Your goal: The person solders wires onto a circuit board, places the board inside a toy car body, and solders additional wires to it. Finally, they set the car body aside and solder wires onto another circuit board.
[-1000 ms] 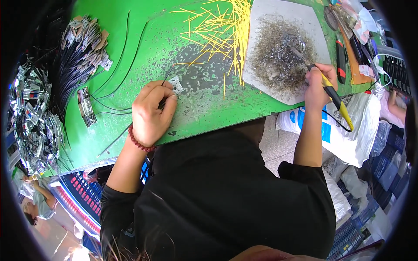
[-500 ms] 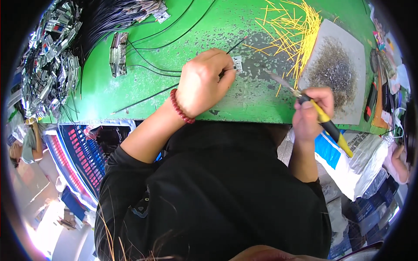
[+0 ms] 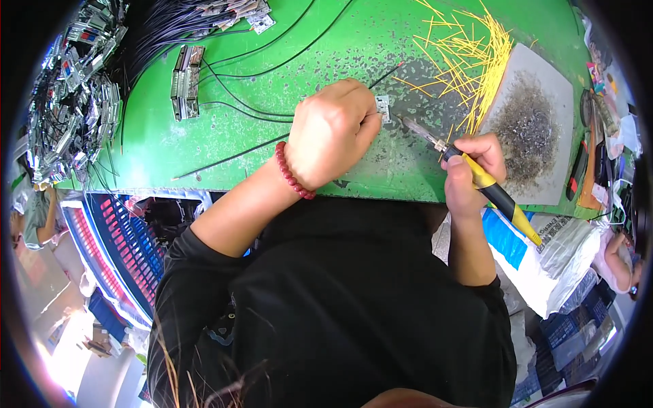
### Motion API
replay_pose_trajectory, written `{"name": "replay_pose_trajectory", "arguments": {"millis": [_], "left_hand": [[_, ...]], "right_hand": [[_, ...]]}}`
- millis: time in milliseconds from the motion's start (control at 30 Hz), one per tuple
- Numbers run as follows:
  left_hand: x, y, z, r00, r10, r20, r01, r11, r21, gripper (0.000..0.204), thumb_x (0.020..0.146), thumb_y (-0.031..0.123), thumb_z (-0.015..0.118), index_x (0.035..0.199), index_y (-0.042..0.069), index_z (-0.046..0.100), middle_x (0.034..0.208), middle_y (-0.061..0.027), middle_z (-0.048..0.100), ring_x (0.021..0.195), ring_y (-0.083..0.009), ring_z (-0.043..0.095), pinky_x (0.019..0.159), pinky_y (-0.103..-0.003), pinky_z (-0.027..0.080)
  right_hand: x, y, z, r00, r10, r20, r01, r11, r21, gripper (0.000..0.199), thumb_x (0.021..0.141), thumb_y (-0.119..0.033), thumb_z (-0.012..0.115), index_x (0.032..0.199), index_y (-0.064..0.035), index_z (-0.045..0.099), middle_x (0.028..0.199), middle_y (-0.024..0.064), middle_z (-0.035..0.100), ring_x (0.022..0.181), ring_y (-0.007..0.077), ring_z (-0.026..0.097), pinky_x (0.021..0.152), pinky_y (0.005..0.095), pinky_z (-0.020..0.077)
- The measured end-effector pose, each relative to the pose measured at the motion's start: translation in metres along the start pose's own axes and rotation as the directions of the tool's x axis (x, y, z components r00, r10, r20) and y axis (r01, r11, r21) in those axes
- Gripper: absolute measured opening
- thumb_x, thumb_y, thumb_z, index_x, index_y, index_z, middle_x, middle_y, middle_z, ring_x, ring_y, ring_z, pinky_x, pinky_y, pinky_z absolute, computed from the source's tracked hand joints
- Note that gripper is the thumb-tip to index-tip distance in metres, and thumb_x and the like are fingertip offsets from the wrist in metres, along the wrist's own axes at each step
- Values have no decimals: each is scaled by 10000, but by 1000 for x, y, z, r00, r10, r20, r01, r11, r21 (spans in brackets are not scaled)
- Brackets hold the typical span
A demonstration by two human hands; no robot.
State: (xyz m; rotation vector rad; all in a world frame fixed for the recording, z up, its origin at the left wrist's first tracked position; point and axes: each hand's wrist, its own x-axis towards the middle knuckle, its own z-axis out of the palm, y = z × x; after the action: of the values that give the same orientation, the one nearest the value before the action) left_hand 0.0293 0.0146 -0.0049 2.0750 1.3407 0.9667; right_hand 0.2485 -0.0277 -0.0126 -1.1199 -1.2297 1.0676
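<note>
Left hand (image 3: 333, 129) curled, palm down; fingertips hidden, so cannot tell what it pinches. Black cable (image 3: 231, 156) passes under it, middle stretch covered. Small circuit board (image 3: 383, 109) at its two o'clock, edge partly hidden by fingers. Right hand (image 3: 473, 170) grasps yellow-black soldering iron (image 3: 502, 198); tip at board's four o'clock, apparently apart. Metal parts (image 3: 75, 102) at left hand's nine o'clock, tangled, hard to separate.

The green-painted table (image 3: 153, 149), chipped to dark grey in places, bears tangled silvery strip-shaped parts (image 3: 75, 88), thin black wires (image 3: 163, 28), a silvery oblong block (image 3: 185, 88), slender yellow strands (image 3: 491, 64) and a grit-strewn pale-grey sheet (image 3: 554, 96).
</note>
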Motion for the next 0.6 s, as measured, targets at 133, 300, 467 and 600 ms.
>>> {"name": "replay_pose_trajectory", "arguments": {"millis": [133, 300, 467, 600], "left_hand": [[0, 0, 0, 1000, -2, 16, 2, 1000, -5, 94, 729, -29, 663, 727, -4, 573, 730, -112, 609, 661, -281, 610, 583, -349, 497], [1, -1, 0, 1000, 7, -6, -7, 1000, -2, 95, 728, -31, 662, 724, -1, 572, 728, -113, 607, 656, -279, 607, 578, -347, 495], [-1, -1, 1, 1000, 9, -13, -9, 1000, -9, 97, 728, -31, 662, 719, 1, 571, 727, -114, 607, 655, -280, 606, 575, -346, 494], [1, -1, 1, 1000, 21, -7, -21, 1000, -5, 96, 726, -33, 659, 723, 4, 571, 724, -114, 606, 656, -282, 605, 574, -350, 492]], "right_hand": [[0, -1, 0, 999, 5, 52, -2, 999, -49, 227, 803, -128, 710, 913, -20, 544, 747, -25, 515, 620, 21, 424, 553, 192, 325], [2, -4, 2, 998, 7, 66, -3, 997, -72, 215, 799, -107, 704, 915, -17, 546, 734, -26, 518, 612, 19, 431, 548, 189, 328], [0, -1, 1, 999, -14, 38, 18, 995, -96, 205, 797, -91, 696, 921, -12, 553, 753, -13, 525, 629, 22, 439, 567, 188, 339], [0, 4, -2, 999, -30, -13, 30, 1000, -6, 187, 802, -77, 684, 921, -17, 553, 776, -7, 528, 642, 26, 441, 583, 189, 347]]}}
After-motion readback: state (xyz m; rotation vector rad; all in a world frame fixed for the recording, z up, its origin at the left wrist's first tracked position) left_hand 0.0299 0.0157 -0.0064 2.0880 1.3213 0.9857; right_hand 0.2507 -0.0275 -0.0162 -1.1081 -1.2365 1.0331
